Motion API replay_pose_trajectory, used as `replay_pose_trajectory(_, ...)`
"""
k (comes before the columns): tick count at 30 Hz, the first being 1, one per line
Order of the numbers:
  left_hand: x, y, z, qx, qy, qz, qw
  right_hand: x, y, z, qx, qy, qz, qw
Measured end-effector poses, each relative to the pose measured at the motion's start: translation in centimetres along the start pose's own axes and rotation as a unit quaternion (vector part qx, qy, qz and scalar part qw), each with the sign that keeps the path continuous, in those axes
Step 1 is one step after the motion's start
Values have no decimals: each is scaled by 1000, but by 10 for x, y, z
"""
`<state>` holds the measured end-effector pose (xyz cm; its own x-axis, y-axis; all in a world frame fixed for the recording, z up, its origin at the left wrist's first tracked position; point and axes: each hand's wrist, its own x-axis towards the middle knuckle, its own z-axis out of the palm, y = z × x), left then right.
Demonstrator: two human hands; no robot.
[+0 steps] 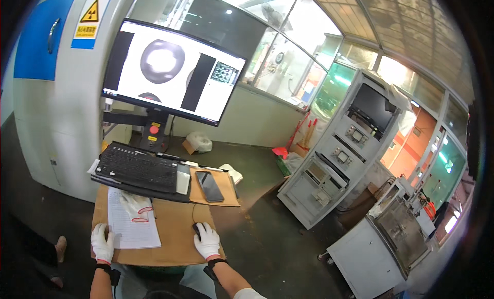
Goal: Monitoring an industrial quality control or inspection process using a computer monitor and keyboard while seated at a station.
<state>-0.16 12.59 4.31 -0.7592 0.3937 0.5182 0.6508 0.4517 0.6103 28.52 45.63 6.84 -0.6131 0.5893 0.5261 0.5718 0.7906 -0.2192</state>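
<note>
My right hand [207,241], in a white glove, lies over a dark computer mouse [196,228] on the brown board of the desk [185,242]. The mouse's cable runs up toward the keyboard. At the desk's left edge rests my left hand [102,243], also gloved, beside the ruled paper sheets [131,229]; its fingers lie slightly bent and hold nothing that I can see. A loose pair of white gloves [136,205] with red cuffs covers the top of the sheets. Beyond them sits a black keyboard [136,167], tilted, with a dark phone [209,186] to its right.
A monitor [170,72] showing a rounded grey shape stands behind the keyboard, with a red button [154,129] below it. A large pale cabinet [77,124] is at the left. An instrument rack [334,155] and a metal-topped cart [381,247] stand at the right.
</note>
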Motion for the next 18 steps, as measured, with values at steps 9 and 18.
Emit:
replay_pose_trajectory(9, -10, -33, 14, 19, -15, -4, 1000, -4, -6, -6, 0, -38, 30, 999)
replay_pose_trajectory(18, -9, -38, 19, 7, -10, -5, 1000, 4, -7, -10, 6, -35, 18, 999)
